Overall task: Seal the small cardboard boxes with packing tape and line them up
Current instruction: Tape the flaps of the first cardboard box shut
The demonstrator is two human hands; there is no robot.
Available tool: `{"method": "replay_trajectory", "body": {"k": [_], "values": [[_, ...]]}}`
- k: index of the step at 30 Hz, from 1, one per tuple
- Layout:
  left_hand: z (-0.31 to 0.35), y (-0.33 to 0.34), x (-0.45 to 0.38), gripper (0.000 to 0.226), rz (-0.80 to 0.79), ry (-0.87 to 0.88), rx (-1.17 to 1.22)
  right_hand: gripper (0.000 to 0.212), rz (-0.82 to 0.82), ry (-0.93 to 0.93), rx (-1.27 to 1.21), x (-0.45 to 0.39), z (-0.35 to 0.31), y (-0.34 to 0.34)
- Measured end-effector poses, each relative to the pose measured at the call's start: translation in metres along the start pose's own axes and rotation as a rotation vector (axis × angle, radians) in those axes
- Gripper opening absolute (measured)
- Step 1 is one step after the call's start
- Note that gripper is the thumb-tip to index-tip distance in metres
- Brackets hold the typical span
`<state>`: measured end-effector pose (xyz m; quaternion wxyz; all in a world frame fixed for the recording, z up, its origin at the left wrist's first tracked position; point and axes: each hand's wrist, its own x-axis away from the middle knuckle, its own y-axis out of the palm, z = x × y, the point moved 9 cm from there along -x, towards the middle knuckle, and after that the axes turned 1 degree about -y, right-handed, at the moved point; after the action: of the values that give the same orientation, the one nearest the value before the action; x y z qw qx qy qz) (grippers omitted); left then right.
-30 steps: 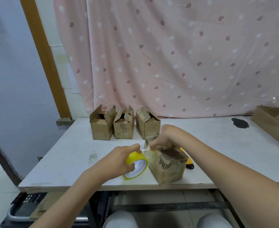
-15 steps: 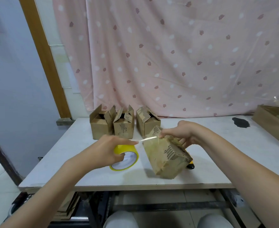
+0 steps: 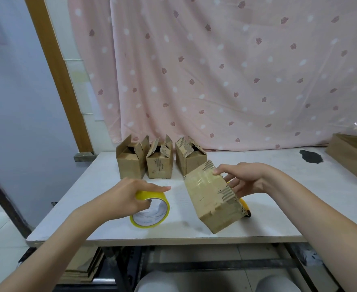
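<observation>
My right hand (image 3: 244,182) grips the tilted taped box (image 3: 212,202) at its far end, long axis running towards me; my left hand (image 3: 129,196) holds the tape roll (image 3: 152,211) just beside it on the table (image 3: 278,218)

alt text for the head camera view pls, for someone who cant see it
The right hand holds a tilted taped box on a white table; the left hand grips a yellow tape roll. Three open boxes line the back.
</observation>
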<state>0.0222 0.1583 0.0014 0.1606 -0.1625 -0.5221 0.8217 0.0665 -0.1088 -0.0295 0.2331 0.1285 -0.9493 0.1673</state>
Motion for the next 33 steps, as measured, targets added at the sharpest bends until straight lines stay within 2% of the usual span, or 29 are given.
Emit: {"method": "replay_trajectory", "body": {"k": [9, 14, 19, 23, 28, 31, 33], "values": [[-0.009, 0.011, -0.007, 0.068, -0.016, 0.004, 0.046, 0.058, -0.047, -0.039, -0.165, 0.001, 0.0, 0.006], [0.002, 0.019, -0.01, 0.063, -0.01, 0.03, 0.019, 0.053, -0.085, -0.066, -0.245, -0.004, 0.003, 0.017], [0.006, 0.028, -0.01, 0.06, 0.039, 0.049, -0.008, 0.034, -0.166, -0.014, -0.286, -0.007, 0.007, 0.038], [-0.002, 0.031, -0.013, 0.054, 0.033, 0.04, -0.07, 0.027, -0.152, 0.01, -0.3, -0.014, 0.01, 0.047], [-0.005, 0.043, -0.02, 0.051, -0.015, -0.008, -0.146, 0.032, -0.069, 0.012, -0.036, -0.016, 0.012, 0.05], [-0.005, 0.044, -0.023, 0.055, -0.019, -0.03, -0.16, 0.035, 0.088, -0.057, 0.298, -0.017, 0.001, 0.044], [-0.002, 0.044, -0.025, 0.054, -0.034, -0.031, -0.182, 0.027, 0.276, -0.14, 0.603, -0.01, -0.02, 0.037]]}}
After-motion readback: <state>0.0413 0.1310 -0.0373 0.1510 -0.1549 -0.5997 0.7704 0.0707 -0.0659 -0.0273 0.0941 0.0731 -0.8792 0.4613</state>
